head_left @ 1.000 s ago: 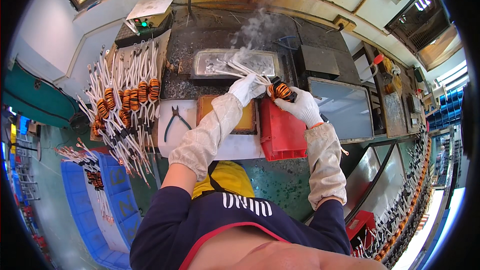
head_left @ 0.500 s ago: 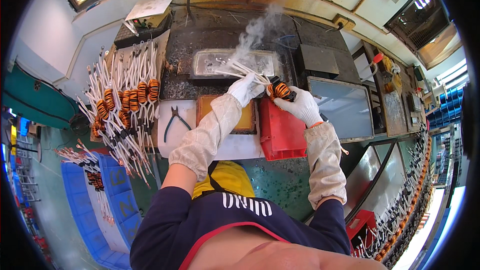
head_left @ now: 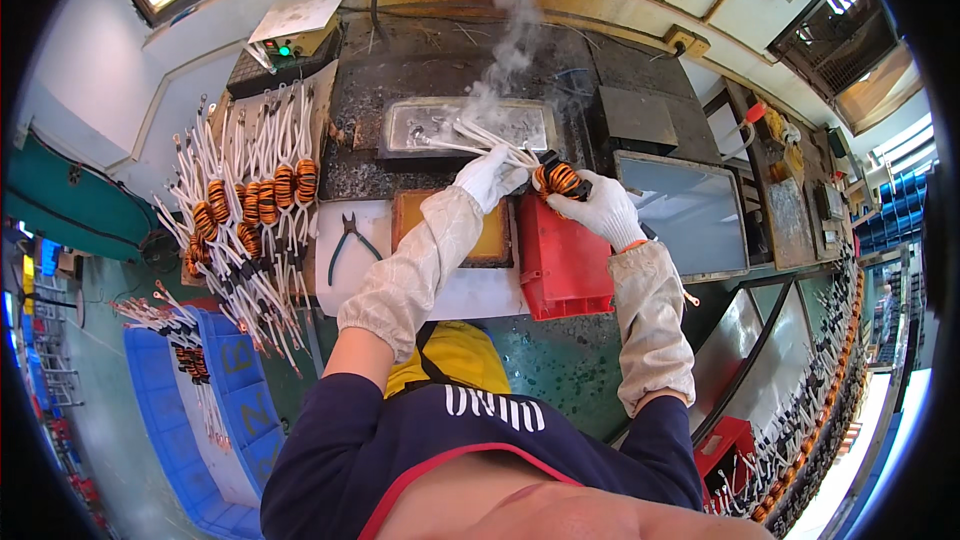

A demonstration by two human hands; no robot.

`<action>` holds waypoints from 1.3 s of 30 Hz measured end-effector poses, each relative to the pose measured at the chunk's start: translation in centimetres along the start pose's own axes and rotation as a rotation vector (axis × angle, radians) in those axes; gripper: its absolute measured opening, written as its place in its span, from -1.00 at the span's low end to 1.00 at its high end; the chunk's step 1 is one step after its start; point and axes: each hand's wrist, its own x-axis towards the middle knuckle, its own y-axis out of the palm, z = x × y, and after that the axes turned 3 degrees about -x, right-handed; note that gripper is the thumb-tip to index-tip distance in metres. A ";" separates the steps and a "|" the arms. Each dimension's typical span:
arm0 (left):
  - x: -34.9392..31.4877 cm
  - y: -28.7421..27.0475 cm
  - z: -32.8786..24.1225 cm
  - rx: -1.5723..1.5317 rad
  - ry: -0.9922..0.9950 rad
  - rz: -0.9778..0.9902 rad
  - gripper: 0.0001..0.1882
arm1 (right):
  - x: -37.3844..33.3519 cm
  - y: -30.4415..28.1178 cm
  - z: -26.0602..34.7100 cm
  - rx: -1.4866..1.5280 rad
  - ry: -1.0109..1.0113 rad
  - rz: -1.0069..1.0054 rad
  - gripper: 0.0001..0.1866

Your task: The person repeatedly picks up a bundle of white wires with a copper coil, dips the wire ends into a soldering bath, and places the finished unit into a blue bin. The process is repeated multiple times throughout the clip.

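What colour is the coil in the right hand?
The coil is striped orange and black; head view shows it.

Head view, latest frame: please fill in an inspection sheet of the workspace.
Surface: dark stained workbench with silver rectangular metal basin, smoke above.
Job's things: orange-and-black wound coil with white wire leads; lead ends over the basin, contact unclear.
Clutter: teal-handled metal pliers; red plastic bin; similar wound coils at left.
Hands: white-gloved left hand grips the leads; white-gloved right hand grips the coil.
Cables: black curved cable by green-lit control box.
Surroundings: blue plastic crate at lower left.
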 end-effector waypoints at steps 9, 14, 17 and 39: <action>-0.4 0.8 -0.2 -0.032 0.030 -0.014 -0.71 | 0.2 -0.1 0.0 0.002 0.005 0.012 -0.33; -0.4 0.8 -0.3 -0.004 0.006 -0.005 -0.70 | 0.0 -0.3 0.2 0.003 0.009 0.010 -0.32; -0.4 0.7 -0.3 0.008 -0.005 -0.002 -0.68 | -0.1 -0.5 0.4 -0.014 -0.010 0.000 -0.32; 0.0 1.5 -0.4 -0.061 -0.027 -0.092 -0.73 | -0.4 -2.1 2.2 -0.347 -0.271 -0.113 -0.45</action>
